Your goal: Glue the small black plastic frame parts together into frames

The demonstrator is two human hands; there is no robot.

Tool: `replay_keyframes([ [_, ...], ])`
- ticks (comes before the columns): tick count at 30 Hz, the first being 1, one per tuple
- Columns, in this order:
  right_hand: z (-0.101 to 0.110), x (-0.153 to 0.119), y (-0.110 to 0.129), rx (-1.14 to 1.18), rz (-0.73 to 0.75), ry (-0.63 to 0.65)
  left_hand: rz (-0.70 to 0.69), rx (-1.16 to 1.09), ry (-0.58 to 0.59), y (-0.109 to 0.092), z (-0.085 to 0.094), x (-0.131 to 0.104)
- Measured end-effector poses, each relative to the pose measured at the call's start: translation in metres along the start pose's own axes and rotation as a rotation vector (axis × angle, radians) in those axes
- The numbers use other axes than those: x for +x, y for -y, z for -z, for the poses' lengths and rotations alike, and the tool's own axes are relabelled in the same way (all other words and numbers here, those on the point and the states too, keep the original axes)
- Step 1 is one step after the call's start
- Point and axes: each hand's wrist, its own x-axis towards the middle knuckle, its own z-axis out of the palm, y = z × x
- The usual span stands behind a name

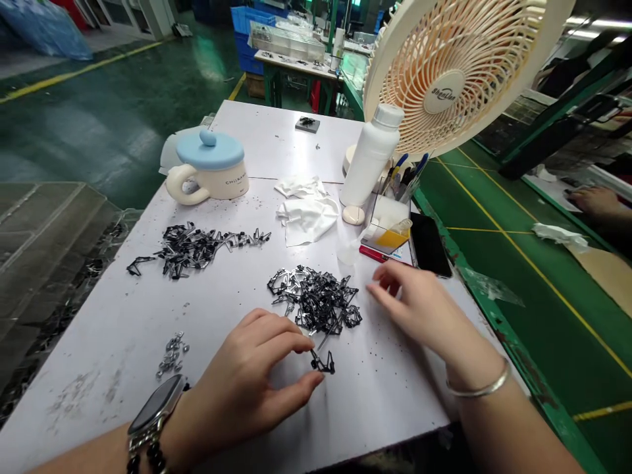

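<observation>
My left hand (261,368) holds a small black-and-silver bent metal part (323,362) at its left end, between thumb and index fingertips, just above the table. Right behind it lies a tangled pile of similar black parts (320,299). My right hand (419,306) is to the right of that pile, thumb and index finger apart, the other fingers loosely curled, with nothing visible in it. A second heap of such parts (190,247), more silvery, spreads out at the left. Small shiny metal pieces (172,354) lie near my left wrist.
A lidded mug (222,174) stands at the back left. Crumpled white cloth (309,214), a white bottle (370,158), a tool holder (390,220) and a black phone (429,243) line the back and right. A large fan (459,79) rises behind; clear bins (44,243) stand left.
</observation>
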Motion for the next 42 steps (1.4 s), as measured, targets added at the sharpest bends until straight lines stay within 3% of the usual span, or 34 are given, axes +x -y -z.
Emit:
replay_keyframes([
  [3, -0.018, -0.006, 0.006, 0.011, 0.102, 0.125, -0.018, -0.015, 0.021, -0.002, 0.0, 0.0],
  [9, -0.035, 0.005, -0.013, 0.039, 0.301, 0.194, -0.048, -0.023, 0.013, -0.004, 0.002, 0.0],
  [13, -0.03, 0.012, -0.024, 0.132, 0.4, 0.23, -0.083, -0.027, -0.008, -0.004, 0.001, -0.001],
  [17, -0.008, 0.012, -0.029, 0.262, 0.404, 0.225, -0.091, -0.033, -0.032, -0.001, -0.002, -0.003],
  [20, 0.014, 0.012, -0.037, 0.374, 0.339, 0.055, -0.09, -0.028, -0.033, -0.002, -0.001, -0.003],
  [26, 0.052, 0.032, -0.055, 0.438, 0.134, -0.674, -0.116, 0.014, -0.004, -0.009, 0.005, 0.001],
  [29, 0.062, 0.052, -0.057, 0.38, 0.062, -0.946, -0.125, 0.015, -0.007, -0.011, 0.007, 0.002],
  [31, 0.06, 0.065, -0.058, 0.343, 0.041, -1.019, -0.127, 0.013, -0.005, -0.01, 0.006, 0.001],
  [35, 0.044, 0.078, -0.06, 0.247, 0.04, -1.012, -0.115, -0.022, -0.026, -0.005, 0.001, -0.003],
  [39, 0.029, 0.071, -0.064, 0.163, 0.062, -0.94, -0.109, -0.047, -0.045, -0.004, -0.002, -0.005],
  [42, 0.027, 0.062, -0.068, 0.124, 0.052, -1.0, -0.125, -0.029, -0.039, -0.007, 0.001, -0.004],
])
